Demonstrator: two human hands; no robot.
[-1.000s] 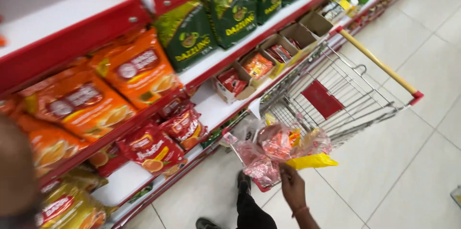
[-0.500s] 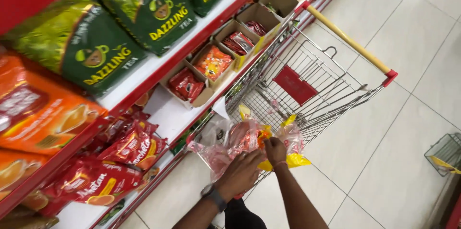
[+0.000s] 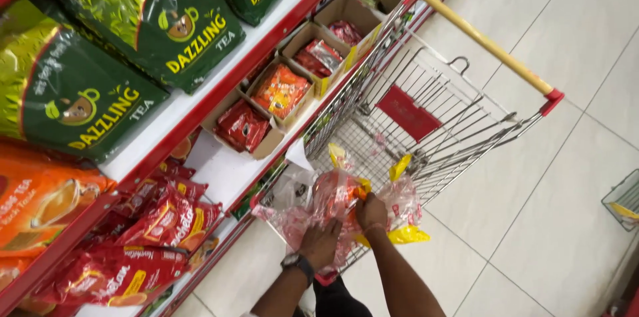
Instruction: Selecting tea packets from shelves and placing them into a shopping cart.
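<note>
Clear packet bundle under left hand, against right hand fingers.

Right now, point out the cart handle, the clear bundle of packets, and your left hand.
cart handle (image 3: 489, 44): head view, middle of the yellow bar.
bundle of packets (image 3: 333, 197): head view, clear wrap over red packets.
left hand (image 3: 321, 242): head view, back of the hand.

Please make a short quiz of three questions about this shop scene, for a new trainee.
1. True or false: both hands grip a clear plastic bag of red and yellow packets over the shopping cart.
2. The cart's handle is: A) blue, B) yellow with red ends, C) black.
3. What sits on the left wrist?

Key
1. True: the left hand and right hand hold the plastic bag above the shopping cart.
2. B: see the handle.
3. A dark wristwatch.
</note>
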